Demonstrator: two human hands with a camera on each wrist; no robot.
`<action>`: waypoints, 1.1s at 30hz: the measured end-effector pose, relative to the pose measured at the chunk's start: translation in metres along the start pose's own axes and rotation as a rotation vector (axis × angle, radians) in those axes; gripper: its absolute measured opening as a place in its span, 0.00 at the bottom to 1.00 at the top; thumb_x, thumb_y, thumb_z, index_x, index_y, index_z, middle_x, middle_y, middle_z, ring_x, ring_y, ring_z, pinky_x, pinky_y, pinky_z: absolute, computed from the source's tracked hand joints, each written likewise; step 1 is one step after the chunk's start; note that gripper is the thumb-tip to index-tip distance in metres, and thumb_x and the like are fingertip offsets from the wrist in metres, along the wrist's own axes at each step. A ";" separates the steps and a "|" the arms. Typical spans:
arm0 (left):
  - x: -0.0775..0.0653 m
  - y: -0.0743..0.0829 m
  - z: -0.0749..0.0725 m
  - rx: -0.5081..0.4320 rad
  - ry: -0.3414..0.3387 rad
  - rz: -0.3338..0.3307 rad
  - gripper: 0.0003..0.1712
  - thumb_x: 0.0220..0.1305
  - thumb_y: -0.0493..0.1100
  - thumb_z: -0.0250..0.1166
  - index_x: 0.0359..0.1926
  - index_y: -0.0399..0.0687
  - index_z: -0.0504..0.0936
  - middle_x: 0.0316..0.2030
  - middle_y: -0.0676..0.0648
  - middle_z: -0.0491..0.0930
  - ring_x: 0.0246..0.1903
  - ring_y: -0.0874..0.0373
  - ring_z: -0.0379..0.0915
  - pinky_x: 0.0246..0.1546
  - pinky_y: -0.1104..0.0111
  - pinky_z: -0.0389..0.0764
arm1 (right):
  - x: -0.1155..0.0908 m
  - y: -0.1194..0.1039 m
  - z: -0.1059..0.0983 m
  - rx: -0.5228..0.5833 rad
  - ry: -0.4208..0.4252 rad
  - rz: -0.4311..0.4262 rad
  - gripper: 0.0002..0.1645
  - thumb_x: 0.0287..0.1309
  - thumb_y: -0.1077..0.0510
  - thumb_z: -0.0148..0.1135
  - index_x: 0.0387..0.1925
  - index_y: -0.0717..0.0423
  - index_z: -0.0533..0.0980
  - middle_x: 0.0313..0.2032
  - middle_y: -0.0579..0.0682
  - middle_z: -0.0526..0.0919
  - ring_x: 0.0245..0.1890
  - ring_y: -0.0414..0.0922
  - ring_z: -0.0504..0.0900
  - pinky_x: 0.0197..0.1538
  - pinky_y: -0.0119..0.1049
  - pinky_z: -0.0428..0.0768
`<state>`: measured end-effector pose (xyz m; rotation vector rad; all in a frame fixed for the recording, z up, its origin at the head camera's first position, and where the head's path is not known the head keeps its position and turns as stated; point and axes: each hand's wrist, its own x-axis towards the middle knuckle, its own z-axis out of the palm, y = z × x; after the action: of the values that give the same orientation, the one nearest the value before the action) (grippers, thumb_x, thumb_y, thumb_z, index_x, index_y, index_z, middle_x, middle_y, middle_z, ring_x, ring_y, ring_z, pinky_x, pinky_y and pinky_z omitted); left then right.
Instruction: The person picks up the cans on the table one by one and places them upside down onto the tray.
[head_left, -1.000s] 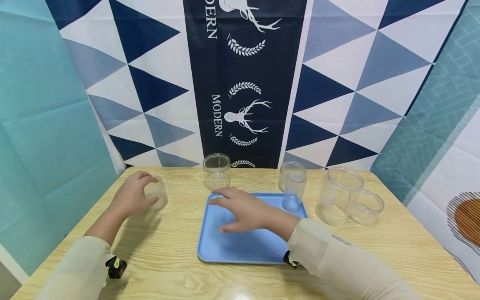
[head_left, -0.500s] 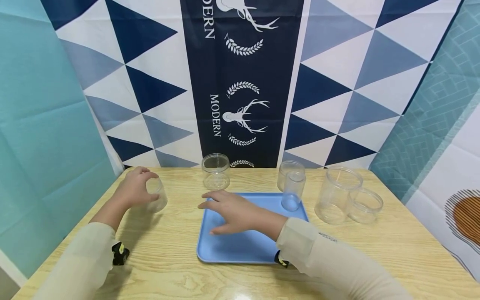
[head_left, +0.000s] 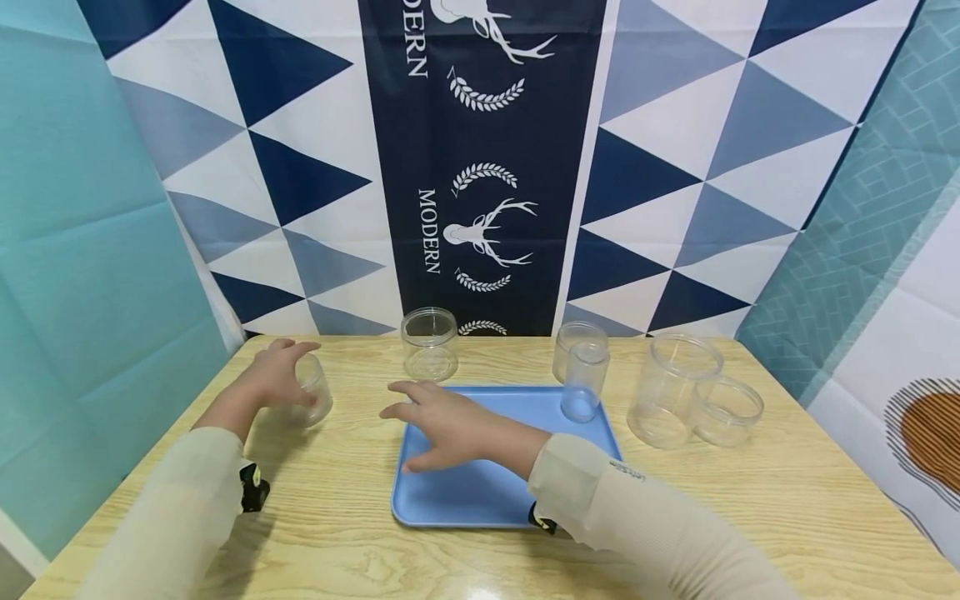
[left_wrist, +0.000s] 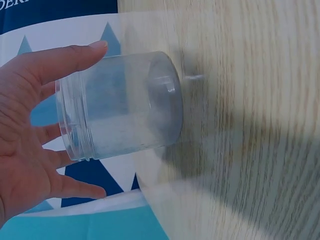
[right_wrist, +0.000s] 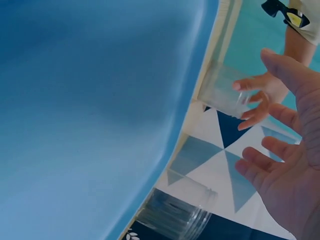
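Holds left hand (head_left: 277, 379) spread wide about the rim of a clear threaded jar (head_left: 319, 404), fingers not curled tight, likely to suit such breadth; touching or not, cannot tell. Jar apparently upright on the wood-grain table (head_left: 322, 517), left of the blue tray (head_left: 465, 504). Over that tray's left side, holds right hand (head_left: 446, 425) spread too, empty, seemingly idle.

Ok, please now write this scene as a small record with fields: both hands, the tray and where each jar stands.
Left hand: fingers spread at the rim of the leftmost jar; firm grip not evident
Right hand: fingers apart, holding nothing, over the left part of the blue tray
In tray: narrow jar, upright, far right corner
Behind tray: back left jar, back right jar
Right of tray: tall jar, low jar
Surface: wood-grain table
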<state>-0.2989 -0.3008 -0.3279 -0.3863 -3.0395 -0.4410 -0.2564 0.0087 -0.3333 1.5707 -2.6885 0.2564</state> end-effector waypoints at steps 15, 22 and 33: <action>0.009 -0.003 0.000 -0.020 -0.041 0.021 0.43 0.42 0.42 0.76 0.61 0.33 0.72 0.56 0.23 0.67 0.55 0.27 0.64 0.51 0.41 0.72 | 0.012 0.010 0.005 -0.018 0.039 0.057 0.50 0.49 0.40 0.72 0.71 0.43 0.61 0.74 0.58 0.48 0.70 0.56 0.58 0.65 0.50 0.68; 0.010 0.001 -0.002 0.000 -0.015 0.041 0.41 0.40 0.41 0.76 0.58 0.34 0.75 0.53 0.25 0.69 0.48 0.33 0.70 0.47 0.43 0.74 | 0.014 0.013 0.006 0.034 0.096 0.095 0.50 0.50 0.43 0.73 0.71 0.45 0.60 0.74 0.59 0.49 0.69 0.59 0.59 0.63 0.51 0.70; 0.009 0.014 -0.003 0.001 0.057 0.116 0.38 0.39 0.41 0.77 0.55 0.35 0.77 0.52 0.27 0.71 0.47 0.34 0.72 0.47 0.43 0.74 | 0.013 0.008 0.008 0.125 0.160 0.188 0.49 0.51 0.43 0.72 0.71 0.46 0.61 0.73 0.59 0.52 0.70 0.59 0.59 0.62 0.51 0.72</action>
<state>-0.3040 -0.2868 -0.3210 -0.5363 -2.9425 -0.4364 -0.2693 0.0001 -0.3406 1.2621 -2.7403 0.5398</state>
